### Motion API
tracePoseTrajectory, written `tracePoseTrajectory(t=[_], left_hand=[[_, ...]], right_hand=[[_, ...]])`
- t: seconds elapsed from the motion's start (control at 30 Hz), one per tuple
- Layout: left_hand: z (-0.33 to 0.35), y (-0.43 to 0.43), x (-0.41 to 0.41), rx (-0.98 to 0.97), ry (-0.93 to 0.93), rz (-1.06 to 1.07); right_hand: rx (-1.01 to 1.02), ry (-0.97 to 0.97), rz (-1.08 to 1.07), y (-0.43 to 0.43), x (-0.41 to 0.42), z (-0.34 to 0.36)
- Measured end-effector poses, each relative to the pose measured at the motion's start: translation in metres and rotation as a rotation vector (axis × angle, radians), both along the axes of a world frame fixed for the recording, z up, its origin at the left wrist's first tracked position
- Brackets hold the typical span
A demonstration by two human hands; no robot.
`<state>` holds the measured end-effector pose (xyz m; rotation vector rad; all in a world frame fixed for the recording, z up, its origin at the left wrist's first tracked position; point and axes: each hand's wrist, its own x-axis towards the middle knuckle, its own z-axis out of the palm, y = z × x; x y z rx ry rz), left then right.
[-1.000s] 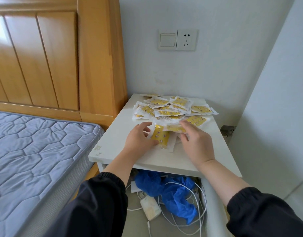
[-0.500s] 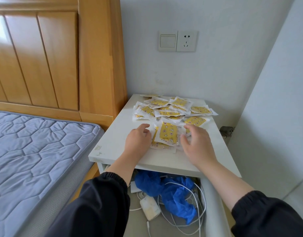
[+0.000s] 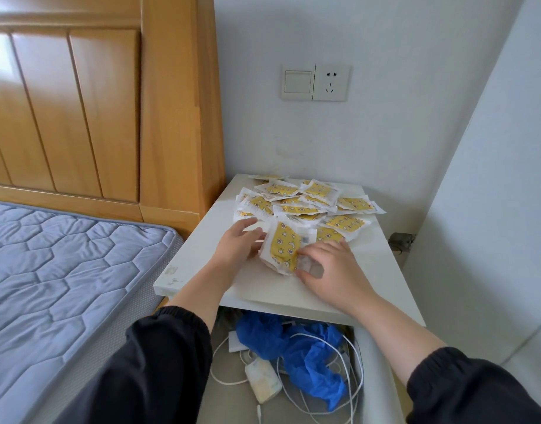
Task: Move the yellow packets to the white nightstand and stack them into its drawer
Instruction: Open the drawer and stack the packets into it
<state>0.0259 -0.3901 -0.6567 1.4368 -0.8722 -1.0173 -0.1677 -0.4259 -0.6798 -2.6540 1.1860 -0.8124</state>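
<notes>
Head view: within the last second, a few yellow packets have been drawn out of the loose pile [image 3: 300, 200] and gathered into a small stack [image 3: 283, 250], now tipped up at frame centre on the white nightstand [image 3: 202, 240]. This looks like squaring a batch for the open drawer [image 3: 381, 377] at lower middle. Both hands are partly curled. The left hand [image 3: 237, 249] grips the stack's left edge, and the right hand [image 3: 333, 270] pinches its lower right corner.

White wall [image 3: 385, 133], light switch [image 3: 297, 82], power socket [image 3: 330, 82], wooden headboard [image 3: 79, 111], grey-blue quilted mattress [image 3: 64, 270]
</notes>
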Motion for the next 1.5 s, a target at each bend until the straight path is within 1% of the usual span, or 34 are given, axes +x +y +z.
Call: tracePoseTrajectory(t=[0.03, 0.07, 0.1, 0.17, 0.2, 0.3, 0.33, 0.37, 0.47, 0.6, 0.67, 0.8, 0.87, 0.93, 1.03, 1.1, 1.17, 1.27, 1.43, 1.5], left_hand=[[0.003, -0.002, 0.0, 0.028, 0.139, 0.0], [0.007, -0.004, -0.001, 0.07, 0.231, 0.006], [0.01, -0.006, -0.003, 0.11, 0.281, 0.003], [0.011, -0.011, -0.007, 0.157, 0.31, -0.017], [0.01, -0.013, -0.009, 0.168, 0.264, -0.029], [0.007, -0.017, -0.015, 0.205, -0.042, -0.057], [0.006, -0.017, -0.015, 0.205, -0.086, -0.058], [0.006, -0.017, -0.015, 0.204, -0.084, -0.054], [0.004, -0.012, -0.008, 0.143, 0.063, -0.02], [-0.003, -0.003, -0.001, -0.067, 0.246, 0.111], [-0.004, -0.002, 0.0, -0.085, 0.297, 0.154], [-0.008, -0.005, 0.009, -0.119, 0.465, 0.178], [-0.01, -0.008, 0.016, -0.152, 0.58, 0.203], [-0.012, -0.012, 0.02, -0.16, 0.666, 0.213], [-0.014, -0.017, 0.021, -0.171, 0.703, 0.199], [-0.015, -0.02, 0.021, -0.18, 0.718, 0.19], [-0.015, -0.022, 0.022, -0.183, 0.728, 0.182], [-0.015, -0.027, 0.022, -0.181, 0.72, 0.184], [-0.013, -0.033, 0.019, -0.188, 0.694, 0.174], [-0.012, -0.035, 0.018, -0.183, 0.687, 0.159]], right_hand=[[-0.001, -0.004, 0.005, 0.0, 0.0, 0.0], [-0.003, -0.004, 0.011, 0.0, 0.0, 0.0], [-0.003, -0.005, 0.018, 0.0, 0.0, 0.0], [0.005, -0.019, 0.034, -0.002, 0.0, -0.001], [0.01, -0.018, 0.045, -0.002, 0.0, -0.001], [0.012, 0.004, 0.074, -0.003, 0.0, -0.002], [0.013, -0.011, 0.075, -0.002, 0.0, -0.001], [0.004, -0.038, 0.07, -0.002, 0.0, -0.001], [-0.002, -0.082, 0.028, -0.003, -0.001, 0.0], [0.008, -0.065, 0.002, -0.007, 0.0, -0.003], [0.001, -0.049, 0.003, -0.008, 0.001, -0.003], [0.025, -0.013, -0.034, -0.016, 0.003, 0.001], [0.041, 0.024, -0.085, -0.032, 0.004, 0.007], [0.062, -0.006, -0.164, -0.055, 0.006, 0.017], [0.087, -0.026, -0.307, -0.093, 0.011, 0.034], [0.105, 0.026, -0.38, -0.116, 0.015, 0.041], [0.125, 0.125, -0.422, -0.134, 0.019, 0.043], [0.205, 0.23, -0.426, -0.15, 0.03, 0.041], [0.378, 0.162, -0.345, -0.16, 0.048, 0.044], [0.362, 0.212, -0.344, -0.163, 0.054, 0.05]])
